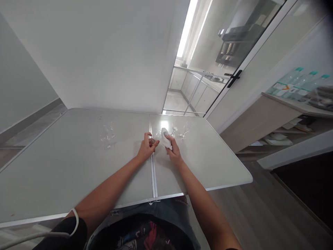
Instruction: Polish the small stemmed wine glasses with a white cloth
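Observation:
Over the table's middle seam, my left hand has its fingers curled round a clear glass, whose outline is faint. My right hand grips a bunched white cloth just to the right of that glass. Whether cloth and glass touch, I cannot tell. Behind the cloth stand clear stemmed glasses, one close by and another stemmed glass farther right. A group of clear glasses is on the left half of the table, their edges hard to make out.
The pale table has a metal-edged seam running front to back. A white wall rises behind it. To the right are a glazed door with a black handle and a wooden shelf with several plastic bottles.

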`<state>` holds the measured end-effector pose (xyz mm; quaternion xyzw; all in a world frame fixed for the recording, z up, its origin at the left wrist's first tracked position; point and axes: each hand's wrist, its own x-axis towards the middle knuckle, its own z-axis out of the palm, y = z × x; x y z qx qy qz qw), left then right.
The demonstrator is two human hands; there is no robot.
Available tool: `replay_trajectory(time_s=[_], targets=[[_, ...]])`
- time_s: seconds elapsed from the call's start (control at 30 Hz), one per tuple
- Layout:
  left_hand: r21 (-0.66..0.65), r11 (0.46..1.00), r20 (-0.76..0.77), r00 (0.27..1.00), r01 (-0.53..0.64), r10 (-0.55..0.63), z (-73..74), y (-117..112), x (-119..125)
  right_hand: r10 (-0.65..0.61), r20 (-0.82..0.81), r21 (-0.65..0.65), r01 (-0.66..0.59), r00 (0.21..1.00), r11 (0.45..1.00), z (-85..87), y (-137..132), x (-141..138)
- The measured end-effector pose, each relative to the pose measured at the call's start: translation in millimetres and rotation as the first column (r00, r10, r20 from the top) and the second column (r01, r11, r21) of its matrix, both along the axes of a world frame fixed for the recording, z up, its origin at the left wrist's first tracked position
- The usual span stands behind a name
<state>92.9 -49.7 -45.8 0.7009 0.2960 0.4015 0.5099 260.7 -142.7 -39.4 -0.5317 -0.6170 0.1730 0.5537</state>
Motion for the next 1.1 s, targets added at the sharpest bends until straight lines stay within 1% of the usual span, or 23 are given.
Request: replay_trajectory(time_s=[0.03,0.1,0.17,0.23,0.27,0.33,0.43,0.53,0.6,0.67,0.73,0.83,0.9,1.0,1.1], targets=[[-0.001,1.0,0.01,1.0,0.022,-0.022,0.2,-0.4,-0.2,0.012,0.107,0.052,-0.017,0.994,0.999,0.8,0.4,0.1],[0.01,0.998,0.027,0.998,0.064,-0.064,0.9,-1.1,-0.7,0.016,0.312,0.132,-0.061,0.95,0.989,3.2,1.4,0.1],[0.045,0.996,0.034,0.996,0.083,-0.084,1.2,-1.4,-1.4,0.004,0.483,0.162,-0.094,0.876,0.982,6.7,1.4,-0.3],[0.115,0.991,0.021,0.997,0.072,-0.074,0.8,-1.1,-2.2,-0.009,0.612,0.158,-0.111,0.791,0.981,10.3,-0.1,-1.7],[0.165,0.985,0.002,0.998,0.057,-0.058,0.3,-0.8,-2.7,-0.018,0.66,0.153,-0.111,0.751,0.982,11.8,-1.1,-2.7],[0.282,0.959,-0.067,0.998,0.006,0.013,-1.1,0.0,-3.7,-0.037,0.728,0.145,-0.101,0.685,0.984,14.0,-2.8,-4.9],[0.44,0.896,-0.205,0.965,-0.06,0.165,-3.5,1.4,-4.7,-0.063,0.768,0.139,-0.069,0.637,0.988,14.4,-2.7,-7.1],[0.557,0.829,-0.313,0.912,-0.051,0.266,-5.3,3.0,-4.3,-0.091,0.756,0.159,-0.047,0.648,0.986,12.7,-0.4,-6.5],[0.624,0.781,-0.357,0.885,-0.012,0.299,-5.8,3.4,-3.6,-0.109,0.738,0.183,-0.043,0.666,0.982,11.4,1.0,-5.1],[0.675,0.737,-0.384,0.87,0.038,0.307,-5.7,2.5,-3.3,-0.123,0.716,0.2,-0.033,0.687,0.979,10.2,1.5,-3.4],[0.709,0.698,-0.405,0.868,0.099,0.288,-5.4,0.1,-3.5,-0.133,0.695,0.198,-0.011,0.707,0.98,9.2,1.3,-1.6],[0.734,0.645,-0.445,0.868,0.211,0.222,-4.7,-4.8,-4.0,-0.139,0.668,0.185,0.018,0.731,0.983,7.7,0.2,2.0],[0.736,0.622,-0.473,0.861,0.269,0.188,-4.4,-7.6,-3.9,-0.13,0.638,0.175,0.022,0.759,0.984,6.8,-0.4,4.7],[0.735,0.607,-0.48,0.864,0.301,0.153,-4.0,-10.0,-3.6,-0.119,0.54,0.15,0.044,0.833,0.988,6.5,-1.2,7.6],[0.744,0.581,-0.468,0.878,0.33,0.102,-3.1,-11.0,-4.0,-0.083,0.351,0.061,0.065,0.933,0.996,8.8,-1.5,8.2]])
